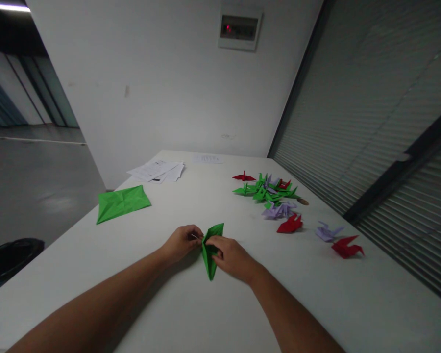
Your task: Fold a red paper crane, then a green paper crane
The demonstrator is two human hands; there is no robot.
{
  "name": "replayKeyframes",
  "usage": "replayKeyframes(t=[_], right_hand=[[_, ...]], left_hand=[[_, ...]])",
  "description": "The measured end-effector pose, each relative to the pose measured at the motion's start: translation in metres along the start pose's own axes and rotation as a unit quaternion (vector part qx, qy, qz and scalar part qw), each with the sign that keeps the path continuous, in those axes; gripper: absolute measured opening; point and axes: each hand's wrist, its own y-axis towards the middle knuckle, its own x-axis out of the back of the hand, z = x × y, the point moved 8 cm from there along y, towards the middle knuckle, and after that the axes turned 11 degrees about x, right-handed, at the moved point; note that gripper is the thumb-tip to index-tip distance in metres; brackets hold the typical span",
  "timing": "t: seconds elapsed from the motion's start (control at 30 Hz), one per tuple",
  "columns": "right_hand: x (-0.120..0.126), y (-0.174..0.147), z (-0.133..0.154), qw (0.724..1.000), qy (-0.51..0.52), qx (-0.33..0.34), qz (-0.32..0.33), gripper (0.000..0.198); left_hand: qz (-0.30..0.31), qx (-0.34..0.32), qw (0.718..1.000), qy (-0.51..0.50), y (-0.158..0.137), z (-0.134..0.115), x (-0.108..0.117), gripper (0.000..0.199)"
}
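While it's held, green paper [208,256], tapering nearward

And here at the middle of the tabletop [206,314], both hands are on the folded green paper [209,268]: the left hand [183,241] pinches its left edge, the right hand [231,254] grips from the other side, fingers over the fold! Out left lies a flat green sheet [123,202], printed pages [154,170] just beyond. Over right, a pile of paper cranes [270,192], green, lilac and red, with a red crane [347,247] nearest the blinds [400,211]!
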Motion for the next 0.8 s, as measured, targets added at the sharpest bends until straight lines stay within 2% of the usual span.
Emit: replayKeyframes(t=[0.17,0.33,0.53,0.7,0.8], right_hand=[[0.000,-0.002,0.003,1.000,0.029,0.008,-0.003,0.051],[0.000,-0.004,0.003,0.999,0.040,0.005,-0.002,0.048],[0.007,-0.005,0.003,0.999,0.034,0.013,-0.011,0.047],[0.019,-0.007,-0.010,0.994,0.049,-0.047,-0.082,0.023],[0.016,-0.004,-0.010,0.989,0.055,-0.083,-0.109,0.037]], left_hand=[[0.010,0.013,0.998,-0.058,0.000,0.001,0.000,0.031],[0.023,0.027,0.995,-0.097,0.001,0.004,-0.001,0.033],[-0.028,0.047,0.995,-0.084,0.001,0.005,0.005,0.030],[-0.040,0.044,0.995,-0.082,-0.001,0.000,0.004,0.028],[-0.054,0.045,0.994,-0.084,-0.004,-0.003,0.003,0.027]])
